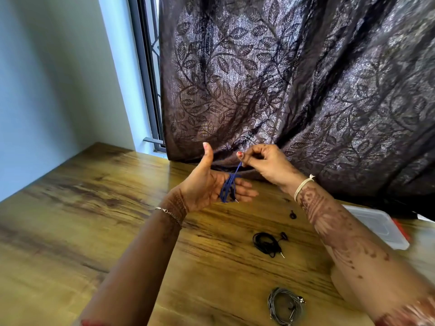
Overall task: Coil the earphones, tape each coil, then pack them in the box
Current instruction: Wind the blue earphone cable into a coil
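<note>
Nearest on the wooden desk [94,208] lies a grey earphone coil [286,305], with black earphones [267,244] beyond it, likely waiting for tape. Above them the left hand [207,187] is held flat, thumb up, as a spool for the blue earphones [228,188]. The right hand [261,161] pinches their free end to wind it. A clear box [381,229] waits at the right, and a leafy curtain [294,78] and window frame [148,67] stand behind.

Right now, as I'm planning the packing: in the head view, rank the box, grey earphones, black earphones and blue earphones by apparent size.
1. box
2. grey earphones, though they lie nearest the camera
3. black earphones and blue earphones look alike; the blue is only partly wound, so I won't rank those two.
</note>
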